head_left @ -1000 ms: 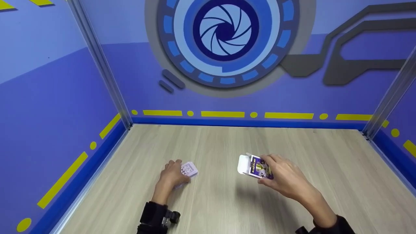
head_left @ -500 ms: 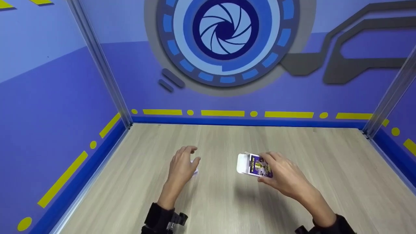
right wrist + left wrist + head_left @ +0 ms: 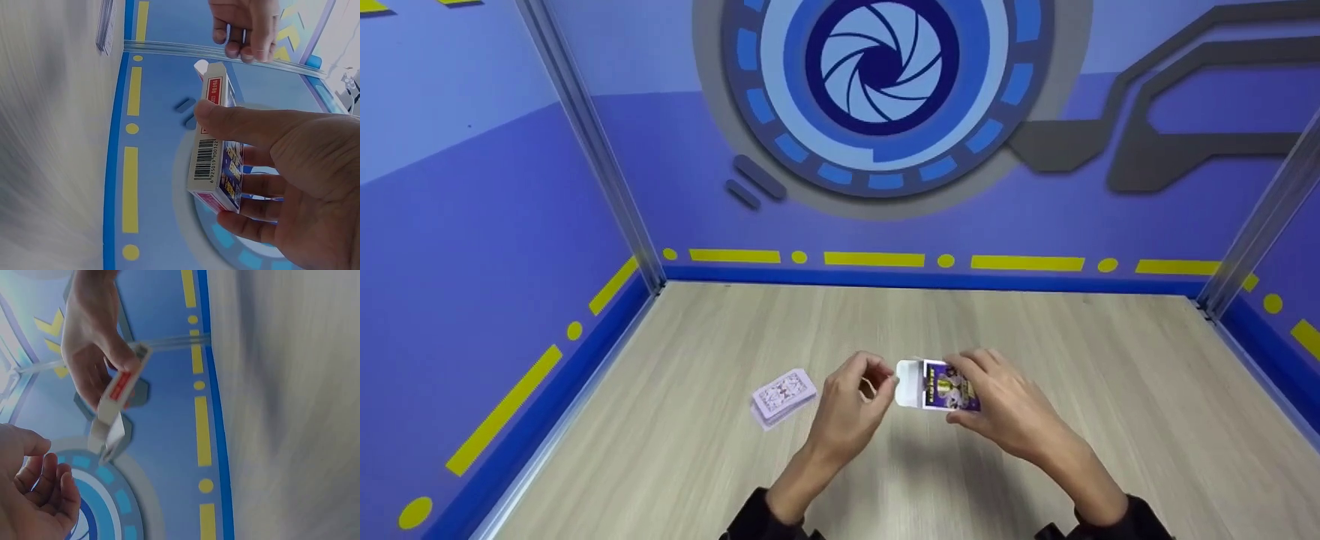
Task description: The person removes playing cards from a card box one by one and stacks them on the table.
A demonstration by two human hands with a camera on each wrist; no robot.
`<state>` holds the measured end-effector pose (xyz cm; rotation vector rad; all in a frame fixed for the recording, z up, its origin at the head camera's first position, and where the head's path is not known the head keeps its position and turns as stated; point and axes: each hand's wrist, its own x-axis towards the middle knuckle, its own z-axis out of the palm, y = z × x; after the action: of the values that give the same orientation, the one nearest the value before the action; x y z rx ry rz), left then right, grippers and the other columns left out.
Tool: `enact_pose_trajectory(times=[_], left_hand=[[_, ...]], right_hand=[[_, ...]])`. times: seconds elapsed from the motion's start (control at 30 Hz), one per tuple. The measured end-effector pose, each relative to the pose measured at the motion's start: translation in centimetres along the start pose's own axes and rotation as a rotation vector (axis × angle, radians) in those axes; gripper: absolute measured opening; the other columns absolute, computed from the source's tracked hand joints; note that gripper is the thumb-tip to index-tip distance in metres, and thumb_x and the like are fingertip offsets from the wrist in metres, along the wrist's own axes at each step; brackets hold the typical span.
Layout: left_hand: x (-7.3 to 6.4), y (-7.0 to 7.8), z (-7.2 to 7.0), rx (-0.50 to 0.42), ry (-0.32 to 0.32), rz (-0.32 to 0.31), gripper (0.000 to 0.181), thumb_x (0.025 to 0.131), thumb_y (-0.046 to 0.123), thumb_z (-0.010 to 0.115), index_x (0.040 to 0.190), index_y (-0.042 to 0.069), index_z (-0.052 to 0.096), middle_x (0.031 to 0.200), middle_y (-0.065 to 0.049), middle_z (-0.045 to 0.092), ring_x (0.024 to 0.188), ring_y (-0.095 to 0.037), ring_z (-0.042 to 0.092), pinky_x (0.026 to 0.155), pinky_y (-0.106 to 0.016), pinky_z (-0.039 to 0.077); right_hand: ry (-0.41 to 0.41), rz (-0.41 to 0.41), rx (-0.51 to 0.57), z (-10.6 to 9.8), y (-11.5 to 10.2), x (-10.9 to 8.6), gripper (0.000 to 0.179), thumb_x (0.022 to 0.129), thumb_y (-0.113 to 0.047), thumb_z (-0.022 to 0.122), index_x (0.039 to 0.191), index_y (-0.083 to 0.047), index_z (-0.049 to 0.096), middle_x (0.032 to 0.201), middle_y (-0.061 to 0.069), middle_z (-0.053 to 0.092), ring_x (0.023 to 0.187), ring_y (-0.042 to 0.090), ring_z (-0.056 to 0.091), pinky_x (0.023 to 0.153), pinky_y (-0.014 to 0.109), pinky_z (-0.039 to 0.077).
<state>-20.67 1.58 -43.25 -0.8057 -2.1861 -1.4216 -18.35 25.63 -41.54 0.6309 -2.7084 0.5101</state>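
My right hand (image 3: pixel 1001 409) grips a small purple playing-card box (image 3: pixel 951 386) above the table, thumb on one narrow side and fingers on the other. A white end flap (image 3: pixel 908 384) stands open toward the left. In the right wrist view a barcode (image 3: pixel 206 160) shows on the box's side. My left hand (image 3: pixel 851 409) is beside that flap, fingers loosely bent and holding nothing. The left wrist view shows a gap between the left hand (image 3: pixel 42 486) and the box (image 3: pixel 119 391). Left of it, a deck of playing cards (image 3: pixel 784 394) lies on the table, patterned side up, slightly uneven at its lower edge.
The wood-grain table (image 3: pixel 720 322) is bounded by a blue back wall (image 3: pixel 885 236) and side walls. Metal posts (image 3: pixel 592 142) stand at the corners. The deck's edge (image 3: pixel 105 25) also shows in the right wrist view.
My left hand has let go of the deck and moved right to the box's flap, leaving the deck on the table. The right hand still holds the box, shifted slightly left.
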Motion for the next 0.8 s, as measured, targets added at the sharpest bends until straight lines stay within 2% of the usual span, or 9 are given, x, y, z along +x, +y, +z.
enact_pose_trajectory(times=[0.17,0.3,0.5,0.63,0.8], left_hand=[[-0.4,0.5,0.6,-0.086,-0.055,-0.033,0.011,0.095,0.000,0.070,0.099,0.007,0.061,0.088,0.001,0.063,0.076,-0.008,0.060,0.067,-0.025,0.055],[-0.5,0.3,0.9,-0.107,-0.090,-0.058,0.011,0.096,-0.001,0.068,0.099,0.007,0.061,0.090,0.001,0.064,0.079,-0.008,0.062,0.068,-0.026,0.056],[-0.6,-0.3,1.1,-0.123,-0.117,-0.164,0.009,0.097,0.002,0.069,0.099,0.008,0.062,0.093,0.001,0.064,0.083,-0.009,0.062,0.072,-0.029,0.057],[-0.6,-0.5,1.1,-0.181,-0.138,-0.230,0.010,0.097,0.004,0.070,0.099,0.007,0.060,0.094,0.002,0.062,0.085,-0.009,0.059,0.074,-0.027,0.054],[-0.7,-0.7,1.1,-0.221,-0.159,-0.267,0.017,0.095,0.005,0.073,0.096,0.007,0.056,0.092,0.002,0.057,0.083,-0.009,0.056,0.071,-0.024,0.050]], right_hand=[[0.014,-0.053,-0.015,0.2,-0.2,0.0,0.073,0.071,-0.023,0.097,0.135,-0.009,0.063,0.125,0.006,0.063,0.109,0.022,0.058,0.085,0.044,0.054],[0.011,-0.086,-0.009,0.2,-0.5,0.0,0.074,0.072,-0.023,0.097,0.136,-0.011,0.062,0.126,0.003,0.062,0.109,0.019,0.056,0.085,0.042,0.054],[0.011,-0.128,0.019,0.1,-0.9,-0.1,0.073,0.073,-0.022,0.096,0.136,-0.010,0.062,0.126,0.002,0.061,0.109,0.017,0.055,0.084,0.040,0.055],[0.008,-0.135,0.020,0.1,-1.1,-0.1,0.073,0.073,-0.022,0.096,0.136,-0.009,0.062,0.126,0.002,0.060,0.110,0.017,0.055,0.084,0.040,0.056],[-0.003,-0.129,0.016,0.2,-1.2,0.0,0.073,0.073,-0.023,0.096,0.136,-0.009,0.062,0.127,0.003,0.060,0.112,0.018,0.054,0.087,0.041,0.056]])
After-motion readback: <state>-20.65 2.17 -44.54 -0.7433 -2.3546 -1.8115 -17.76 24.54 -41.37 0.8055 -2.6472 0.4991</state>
